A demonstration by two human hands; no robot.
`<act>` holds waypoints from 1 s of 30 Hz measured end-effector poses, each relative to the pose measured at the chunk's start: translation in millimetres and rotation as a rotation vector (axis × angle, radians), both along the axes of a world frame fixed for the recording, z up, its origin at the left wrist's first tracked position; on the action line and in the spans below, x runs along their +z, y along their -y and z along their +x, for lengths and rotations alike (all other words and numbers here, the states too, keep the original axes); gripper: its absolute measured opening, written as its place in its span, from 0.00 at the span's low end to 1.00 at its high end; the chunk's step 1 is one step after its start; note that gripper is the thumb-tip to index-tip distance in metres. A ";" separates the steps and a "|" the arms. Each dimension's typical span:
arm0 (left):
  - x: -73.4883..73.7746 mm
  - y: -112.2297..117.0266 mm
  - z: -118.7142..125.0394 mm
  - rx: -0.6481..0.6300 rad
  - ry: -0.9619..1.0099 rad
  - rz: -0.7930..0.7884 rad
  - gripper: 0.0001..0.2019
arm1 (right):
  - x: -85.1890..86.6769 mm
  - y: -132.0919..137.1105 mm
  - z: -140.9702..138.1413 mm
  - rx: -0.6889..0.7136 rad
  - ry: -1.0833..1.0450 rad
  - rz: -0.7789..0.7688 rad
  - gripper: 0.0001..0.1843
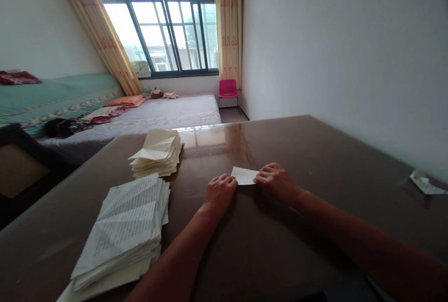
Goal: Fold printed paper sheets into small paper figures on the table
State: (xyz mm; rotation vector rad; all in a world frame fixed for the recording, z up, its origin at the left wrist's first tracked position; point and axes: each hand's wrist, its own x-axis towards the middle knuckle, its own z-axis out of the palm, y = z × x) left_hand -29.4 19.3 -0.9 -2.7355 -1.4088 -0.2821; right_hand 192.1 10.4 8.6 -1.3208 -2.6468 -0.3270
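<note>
A small folded sheet of printed paper point(244, 175) lies on the brown glossy table point(315, 152), held between both hands. My left hand point(220, 192) presses its left edge with fingers curled down. My right hand point(278, 181) pinches its right edge, fingers closed on the paper. A stack of printed pages point(122, 227) lies near the front left, beside my left forearm. Farther back sits a stack of folded papers point(157, 152).
A crumpled white scrap point(425, 183) lies at the table's right edge by the white wall. Beyond the table are a bed point(157, 115) with clothes and toys, a pink chair point(228, 89), a window with curtains, and a dark chair point(17, 166) at the left.
</note>
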 end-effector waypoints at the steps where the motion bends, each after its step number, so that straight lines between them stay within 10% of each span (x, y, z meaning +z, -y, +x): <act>1: -0.1 -1.2 -0.3 0.002 -0.001 0.009 0.09 | -0.3 2.6 1.4 0.043 -0.013 0.016 0.10; 7: -0.5 -2.1 -1.1 0.076 -0.067 -0.042 0.11 | -10.2 17.0 -11.1 0.204 0.041 -0.003 0.11; 15: -4.9 5.0 -17.3 -0.221 0.145 -0.124 0.15 | -9.8 23.0 -23.8 0.121 0.098 -0.076 0.10; 23: -2.8 6.7 -16.3 -0.288 0.189 -0.137 0.14 | 7.2 -10.3 1.1 0.273 -0.168 -0.448 0.12; 30: -1.8 9.5 -16.6 -0.249 0.129 -0.099 0.13 | -19.7 -16.1 -7.2 0.217 -0.452 -0.427 0.07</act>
